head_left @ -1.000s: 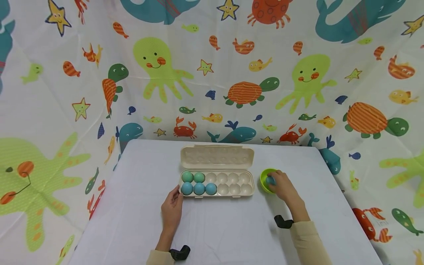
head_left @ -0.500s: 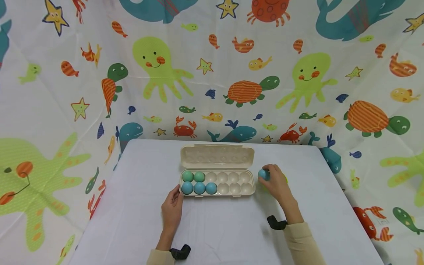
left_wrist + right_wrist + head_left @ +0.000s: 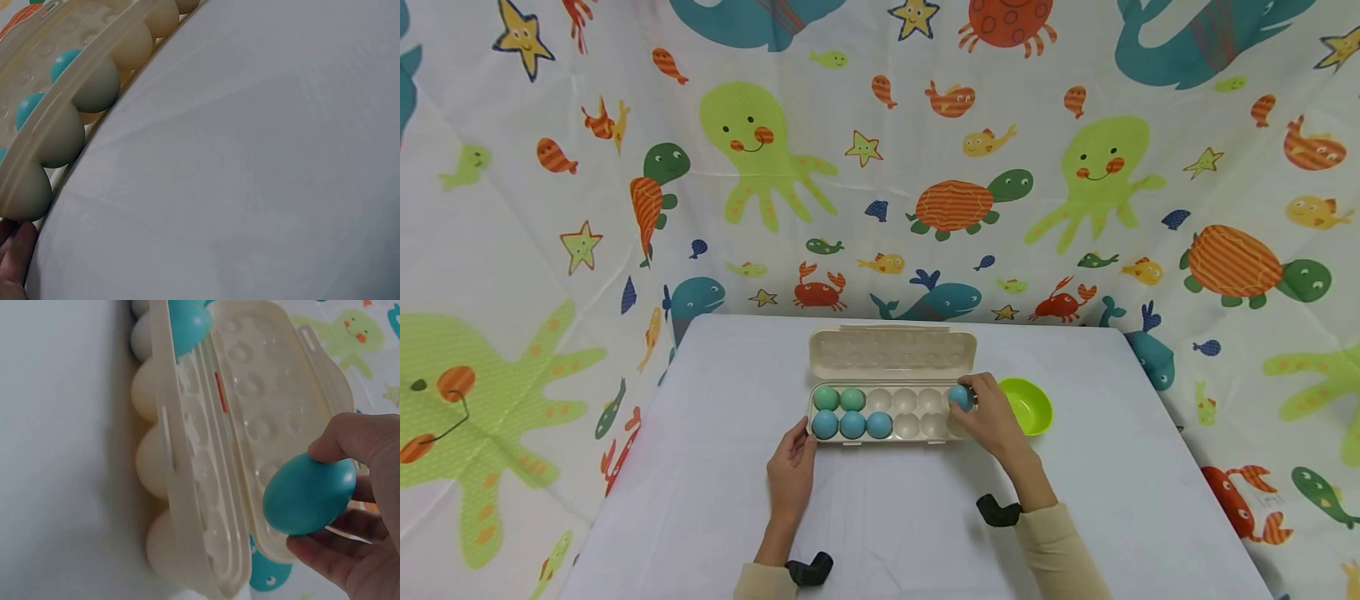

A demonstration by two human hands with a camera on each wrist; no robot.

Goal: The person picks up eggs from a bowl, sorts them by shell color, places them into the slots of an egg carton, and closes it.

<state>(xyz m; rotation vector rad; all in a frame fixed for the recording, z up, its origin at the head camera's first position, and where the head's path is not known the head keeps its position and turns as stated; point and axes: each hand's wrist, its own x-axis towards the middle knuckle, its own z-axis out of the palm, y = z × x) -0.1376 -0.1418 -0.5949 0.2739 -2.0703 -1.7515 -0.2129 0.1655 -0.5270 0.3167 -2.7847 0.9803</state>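
Observation:
An open cream egg carton point(image 3: 906, 427) lies on the table. Two green eggs point(image 3: 826, 397) fill the left end of its back row, and three blue eggs point(image 3: 852, 425) sit in front of them. My left hand point(image 3: 792, 475) holds the carton's left front corner; only fingertips point(image 3: 19, 253) show in the left wrist view. Thumb and fingers of my right hand point(image 3: 1000, 421) pinch another blue egg point(image 3: 309, 495), held above the right end of the carton. The right hand hides part of the carton's right edge.
Right of the carton stands a lime-green bowl point(image 3: 1030, 407), partly behind my right hand. The carton's lid point(image 3: 891, 354) leans back toward the table's far edge. A sea-animal cloth point(image 3: 850, 108) hangs behind the white table point(image 3: 700, 483).
My right hand has lifted the blue egg out of the bowl and carried it left over the carton, uncovering the bowl. The left hand stays at the carton's corner.

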